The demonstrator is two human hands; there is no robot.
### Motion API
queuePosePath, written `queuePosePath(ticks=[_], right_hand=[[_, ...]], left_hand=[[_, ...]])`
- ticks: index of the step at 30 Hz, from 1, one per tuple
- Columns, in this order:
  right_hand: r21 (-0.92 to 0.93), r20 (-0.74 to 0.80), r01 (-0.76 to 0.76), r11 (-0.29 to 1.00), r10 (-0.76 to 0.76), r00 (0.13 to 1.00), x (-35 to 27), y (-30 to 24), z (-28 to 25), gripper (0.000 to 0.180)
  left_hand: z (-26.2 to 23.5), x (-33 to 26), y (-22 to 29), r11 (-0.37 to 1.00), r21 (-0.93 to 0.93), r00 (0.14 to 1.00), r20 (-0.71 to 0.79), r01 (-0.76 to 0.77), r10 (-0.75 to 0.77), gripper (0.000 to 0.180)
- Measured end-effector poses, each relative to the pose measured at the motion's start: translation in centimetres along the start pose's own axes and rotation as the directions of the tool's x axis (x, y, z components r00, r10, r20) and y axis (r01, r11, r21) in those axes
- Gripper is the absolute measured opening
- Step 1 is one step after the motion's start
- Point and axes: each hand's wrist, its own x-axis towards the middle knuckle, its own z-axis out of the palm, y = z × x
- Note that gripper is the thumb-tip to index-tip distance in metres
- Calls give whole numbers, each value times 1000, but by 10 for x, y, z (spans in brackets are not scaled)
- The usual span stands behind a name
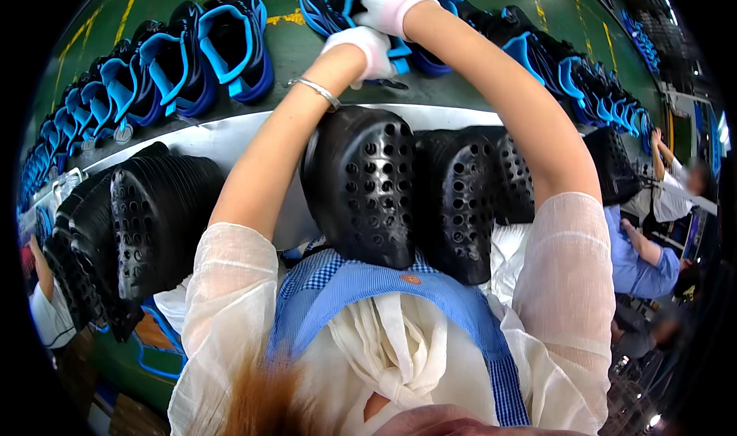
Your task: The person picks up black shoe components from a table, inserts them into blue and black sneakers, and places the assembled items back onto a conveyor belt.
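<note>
Both my hands, in white gloves, are at a black and bright-blue sports shoe (321, 8) at the top of the view. My left hand (367, 51) is closed at the near side of the shoe, by its blue collar and heel. My right hand (393, 4) reaches across the top of the shoe, its fingers bent over the opening. Both sets of fingertips are partly hidden. Right behind my wrists, on the near side, stands a stack of black perforated plastic shoe inserts (368, 183).
Rows of similar shoes (232, 41) line the green surface (288, 48) to the left and right. More stacked black inserts (157, 221) lie nearer on the left, and another stack (464, 198) on the right. A pale metal edge (230, 129) runs between. Other people (641, 248) are at the far right.
</note>
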Motion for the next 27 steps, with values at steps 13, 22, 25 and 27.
queuePosePath(ticks=[13,22,25,27], right_hand=[[383,-257,356,852,-272,927,-291,-6,-71,50],[327,-264,289,900,-206,942,-338,-15,-52,56],[308,-286,322,895,-236,929,-344,-8,-45,54],[332,-288,303,893,-210,934,-341,-8,-47,53]], left_hand=[[-23,-54,-60,749,-632,967,-249,-201,49,47],[6,-58,-61,965,-222,915,-400,-143,44,39],[29,-58,-67,994,55,873,-475,-99,114,54],[16,-76,-54,988,152,855,-509,-30,105,60]])
